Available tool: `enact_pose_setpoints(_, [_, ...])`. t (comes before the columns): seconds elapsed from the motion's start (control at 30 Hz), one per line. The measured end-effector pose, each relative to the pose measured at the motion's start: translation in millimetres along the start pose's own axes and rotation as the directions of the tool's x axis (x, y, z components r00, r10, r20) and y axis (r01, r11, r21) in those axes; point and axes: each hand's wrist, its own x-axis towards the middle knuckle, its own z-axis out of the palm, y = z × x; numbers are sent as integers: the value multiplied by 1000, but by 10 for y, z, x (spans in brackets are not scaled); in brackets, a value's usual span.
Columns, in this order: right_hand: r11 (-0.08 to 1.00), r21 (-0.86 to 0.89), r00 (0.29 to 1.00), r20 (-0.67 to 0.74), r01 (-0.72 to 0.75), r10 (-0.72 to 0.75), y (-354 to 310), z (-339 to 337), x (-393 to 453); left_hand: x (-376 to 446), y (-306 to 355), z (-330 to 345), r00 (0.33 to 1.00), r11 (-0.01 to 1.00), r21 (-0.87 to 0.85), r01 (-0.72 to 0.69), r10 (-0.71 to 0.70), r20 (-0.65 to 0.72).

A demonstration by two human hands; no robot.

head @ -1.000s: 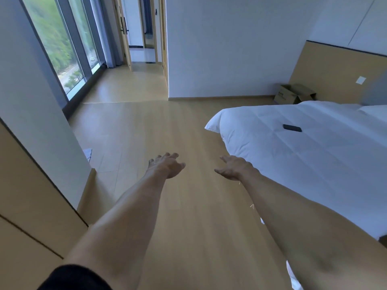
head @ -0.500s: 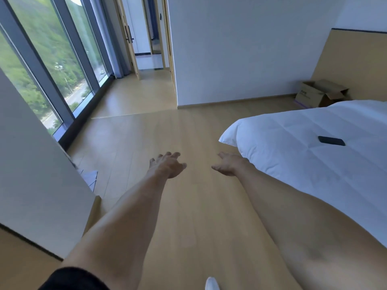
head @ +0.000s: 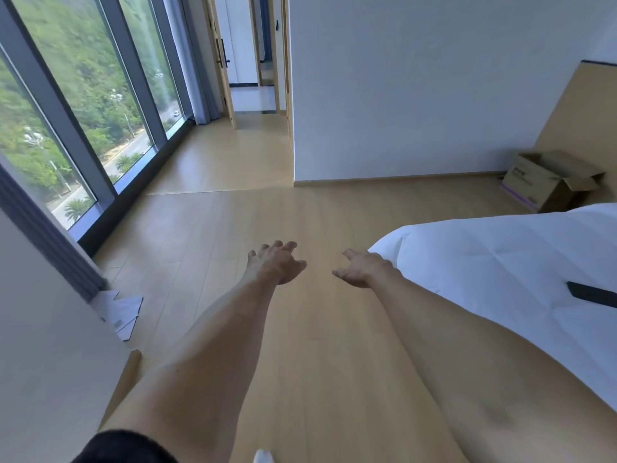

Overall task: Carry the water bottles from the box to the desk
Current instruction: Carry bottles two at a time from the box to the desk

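**Ana:** At the right edge of the frame, about a third of the way down, sits the open brown cardboard box on the pale wooden floor, against the tan wall panel and just behind the far corner of the white-quilted bed. Its flaps stand up, and I cannot see inside it, so no water bottles show from this angle.

**Ben:** And the hands?

**Ana:** Both reach forward at mid-frame, apart from each other and holding nothing. The left hand has its fingers spread and loosely bent; the right hand is palm-down with relaxed fingers, near the bed's corner. Both are well apart from the box.

**Ben:** No desk in view?

**Ana:** None that I can make out. A black flat phone-like object lies on the quilt at the right edge, and some white papers lie on the floor at lower left, below the tall window.

**Ben:** How would the bottles handle?

**Ana:** My guess is that full ones are fairly heavy for their size, with smooth, slightly yielding plastic walls that slip if squeezed lightly. I would wrap the fingers round the middle of the body, or hook them under the cap's neck, one bottle per hand.
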Motion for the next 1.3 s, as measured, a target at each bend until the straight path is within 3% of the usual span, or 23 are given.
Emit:
enact_pose_setpoints(0.5, [977,60,977,-35,-206,208,-290,-1143,2898,3555,-149,-866,988,988,-24,-156,156,9])
enact_pose_setpoints(0.7, [954,101,957,-30,-284,288,-299,-1505,3716,4532,-62,-1047,974,975,7,-224,224,44])
enact_pose_setpoints(1.1, [951,158,963,0,-264,268,63,-2049,5991,6926,383,-1226,971,972,51,-230,225,80])
enact_pose_setpoints(1.3, [945,179,960,-10,-273,279,450,-2617,7170,8165,910,-1531,971,971,72,-229,223,88])
